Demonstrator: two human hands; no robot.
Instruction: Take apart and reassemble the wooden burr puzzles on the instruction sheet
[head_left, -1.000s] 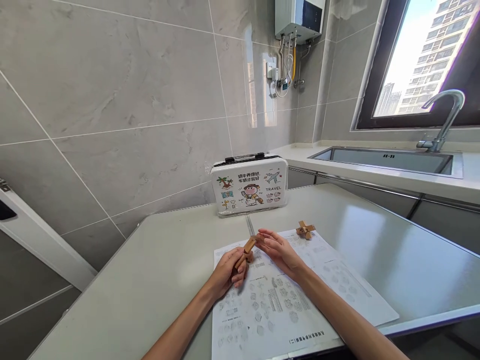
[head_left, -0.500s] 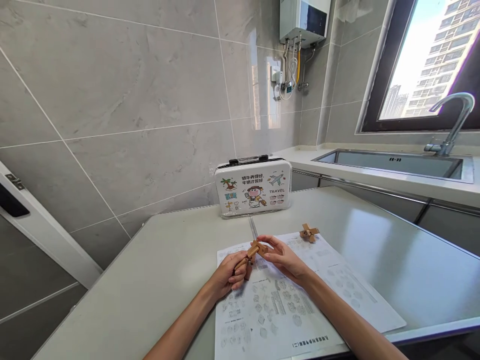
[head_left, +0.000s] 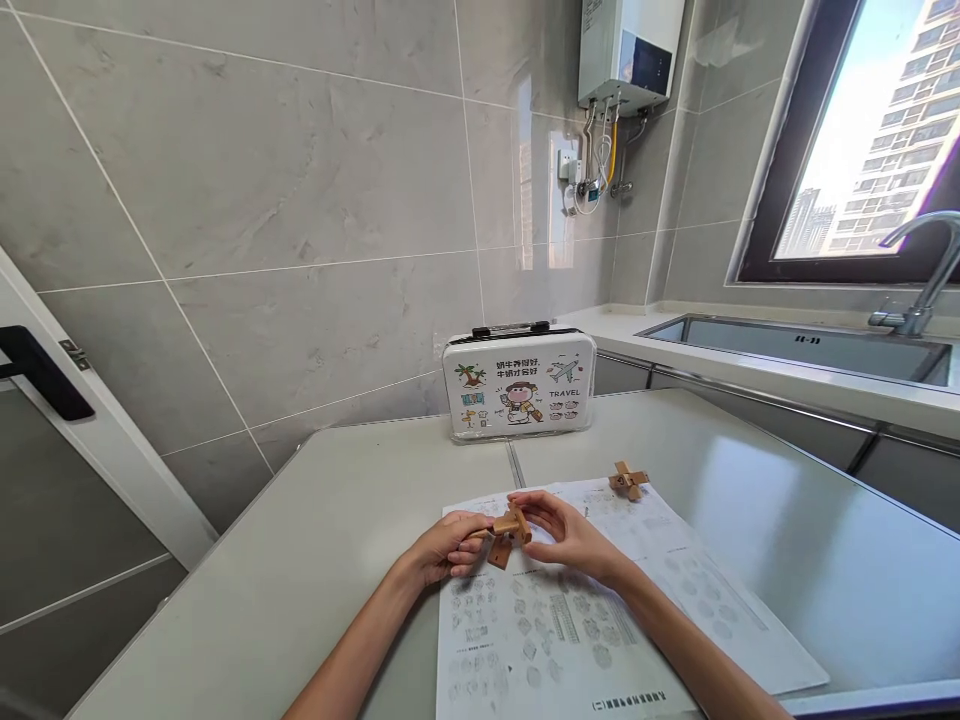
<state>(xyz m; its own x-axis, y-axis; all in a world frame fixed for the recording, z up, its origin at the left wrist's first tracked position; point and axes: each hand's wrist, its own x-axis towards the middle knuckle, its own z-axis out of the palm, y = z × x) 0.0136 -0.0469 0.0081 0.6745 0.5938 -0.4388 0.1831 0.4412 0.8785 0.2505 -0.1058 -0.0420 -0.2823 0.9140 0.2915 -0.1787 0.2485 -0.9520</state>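
Observation:
A small wooden interlocking puzzle (head_left: 508, 531) sits between my two hands, just above printed instruction sheets (head_left: 585, 610) on a grey table (head_left: 315, 560). My left hand (head_left: 442, 548) grips the puzzle from the left with curled fingers. From the right, my right hand (head_left: 568, 532) pinches the puzzle's top piece with fingertips. A second wooden cross-shaped puzzle (head_left: 628, 481) lies on the far edge of the sheets, apart from both hands.
A white tin case with cartoon travel pictures (head_left: 519, 384) stands at the table's back against the tiled wall. A sink (head_left: 810, 345) with a tap (head_left: 926, 275) is at the right under a window. A water heater (head_left: 628, 55) hangs above. A door (head_left: 67, 420) is at the left.
My hands turned the puzzle: a stick held up at a slant a second ago now lies more level between the fingertips. The view shifted slightly left and down.

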